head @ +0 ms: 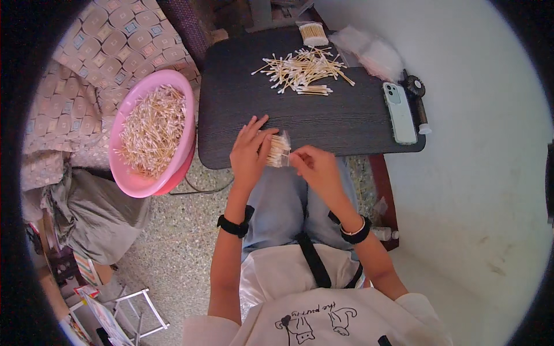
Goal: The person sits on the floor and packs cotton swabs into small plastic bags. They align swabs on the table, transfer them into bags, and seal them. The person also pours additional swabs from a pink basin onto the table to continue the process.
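At the near edge of the dark table (242,104), my left hand (251,149) lies over a clear plastic bag of cotton swabs (277,150) and holds it. My right hand (314,166) pinches the right edge of that bag between thumb and fingers. Farther back lies a loose pile of cotton swabs (303,69) with yellowish sticks and white tips. Behind the pile is another clear bag packed with swabs (313,33). Left of the table, a pink plastic basin (134,184) holds a large heap of cotton swabs (153,129).
A phone (400,114) lies at the table's right side, beside a black-handled object (419,101) whose kind I cannot tell. Clear plastic bags (372,52) lie at the back right, near the pale wall (467,151). Patterned cloth (125,39) covers something behind the basin.
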A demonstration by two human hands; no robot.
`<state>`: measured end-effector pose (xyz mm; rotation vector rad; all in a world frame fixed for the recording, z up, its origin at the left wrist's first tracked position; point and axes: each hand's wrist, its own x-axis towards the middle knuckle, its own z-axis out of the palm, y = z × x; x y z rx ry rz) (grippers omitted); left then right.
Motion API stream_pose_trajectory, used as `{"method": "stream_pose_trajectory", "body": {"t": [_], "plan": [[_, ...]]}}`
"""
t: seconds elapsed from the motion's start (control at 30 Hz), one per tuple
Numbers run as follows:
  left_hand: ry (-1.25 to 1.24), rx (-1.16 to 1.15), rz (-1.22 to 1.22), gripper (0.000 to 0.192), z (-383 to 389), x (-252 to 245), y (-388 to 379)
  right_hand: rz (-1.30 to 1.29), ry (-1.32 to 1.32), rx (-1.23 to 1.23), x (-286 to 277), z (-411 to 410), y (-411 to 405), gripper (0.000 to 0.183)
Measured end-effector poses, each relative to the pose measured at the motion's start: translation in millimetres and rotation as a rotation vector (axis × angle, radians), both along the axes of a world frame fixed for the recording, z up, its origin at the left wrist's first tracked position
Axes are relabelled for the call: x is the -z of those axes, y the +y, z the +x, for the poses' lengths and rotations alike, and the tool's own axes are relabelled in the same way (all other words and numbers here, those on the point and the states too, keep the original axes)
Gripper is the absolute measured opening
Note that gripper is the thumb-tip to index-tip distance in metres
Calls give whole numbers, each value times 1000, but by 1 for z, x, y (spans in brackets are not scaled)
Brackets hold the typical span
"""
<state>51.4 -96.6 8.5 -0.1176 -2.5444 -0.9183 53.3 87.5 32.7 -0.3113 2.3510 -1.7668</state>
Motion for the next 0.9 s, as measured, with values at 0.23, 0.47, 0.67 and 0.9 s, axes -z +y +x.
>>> {"method": "stream_pose_trajectory", "body": {"t": [0.23, 0.47, 0.67, 0.9], "plan": [[-51, 18, 38, 24, 3, -2, -1, 95, -24, 61, -15, 5, 10, 18], [-13, 17, 63, 23, 0, 1, -2, 124, 109, 80, -6, 2, -2, 19], [-27, 37, 9, 24, 0, -2, -1, 93, 202, 74, 6, -1, -27, 20], [-4, 13, -19, 23, 1, 0, 0, 9, -50, 78, -2, 10, -9, 19]]}}
